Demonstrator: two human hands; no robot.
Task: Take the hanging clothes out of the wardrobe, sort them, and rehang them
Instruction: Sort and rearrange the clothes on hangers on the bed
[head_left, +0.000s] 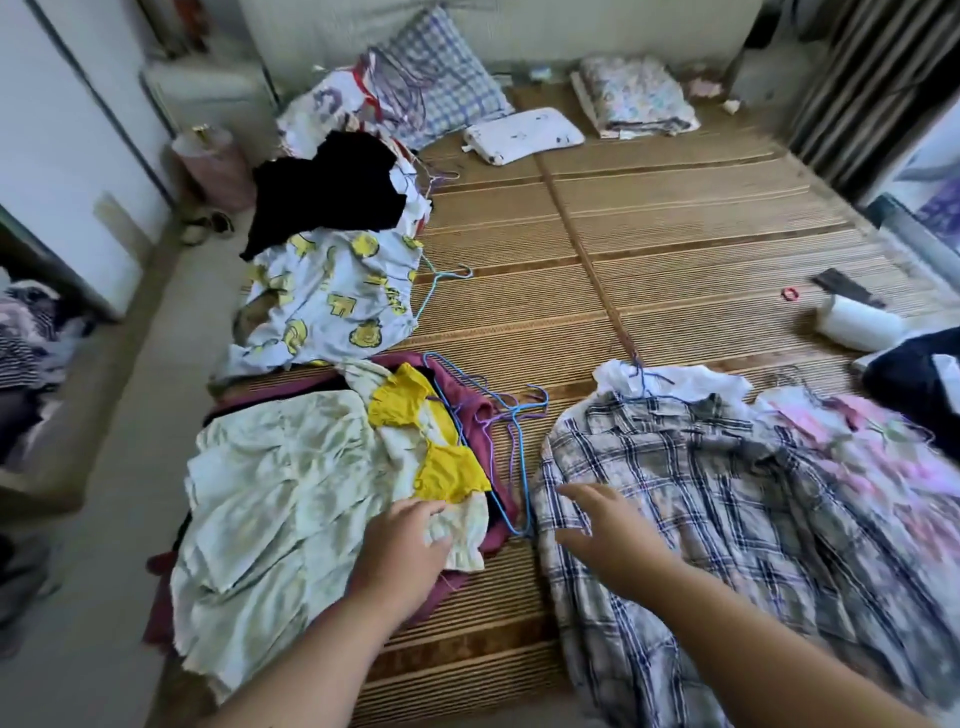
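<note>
Several clothes on wire hangers lie in piles on a bed with a bamboo mat (649, 249). Nearest left is a pale green-patterned dress with yellow trim (280, 499) on top of a maroon garment (483, 421). My left hand (400, 545) rests on the dress's frilled sleeve, fingers closed over the cloth. To the right lies a plaid shirt (727, 493), and my right hand (608, 519) hovers over its left edge with fingers spread. A pink garment (862, 447) lies beyond it. Blue and purple hangers (514, 415) stick out between the piles.
Farther up the left side lie a white top with yellow cartoon prints (332, 296), a black garment (327, 187) and a checked pillow (441, 83). A white roll (857, 322), a dark garment (919, 384) and folded bedding (634, 98) sit at right and back. A wardrobe (57, 130) stands left.
</note>
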